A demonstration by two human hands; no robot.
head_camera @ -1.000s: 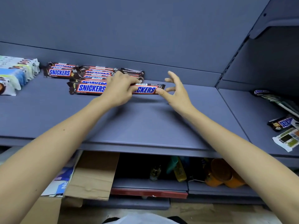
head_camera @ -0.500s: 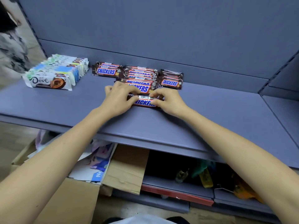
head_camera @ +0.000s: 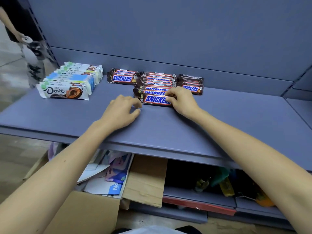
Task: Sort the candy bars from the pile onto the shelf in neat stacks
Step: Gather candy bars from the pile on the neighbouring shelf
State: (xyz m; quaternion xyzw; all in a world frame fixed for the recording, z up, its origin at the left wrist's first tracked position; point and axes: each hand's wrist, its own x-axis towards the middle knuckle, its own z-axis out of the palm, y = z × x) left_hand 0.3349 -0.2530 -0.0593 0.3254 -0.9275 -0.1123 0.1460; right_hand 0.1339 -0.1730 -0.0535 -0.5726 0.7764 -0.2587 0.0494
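Since 0.5 s ago the left hand (head_camera: pixel 121 110) has come off the front Snickers bar (head_camera: pixel 156 99). It now rests on the shelf (head_camera: pixel 168 132) just beside the bar's left end, fingers loosely curled round nothing. The right hand (head_camera: pixel 183 100) keeps the only grip, its fingers curled over the bar's right end and pinching the wrapper. The bar lies flat at the front of the Snickers row (head_camera: pixel 158 80), long axis running left to right, parallel to the shelf edge. The right hand is the 1 on it, so any nudge into the row would go straight away from the person. The bar's right end is hidden under the fingers (so is the last letter of the name), and the thumb may be tucked beneath. To the left, well apart, stand the Dove bars (head_camera: pixel 67 85).
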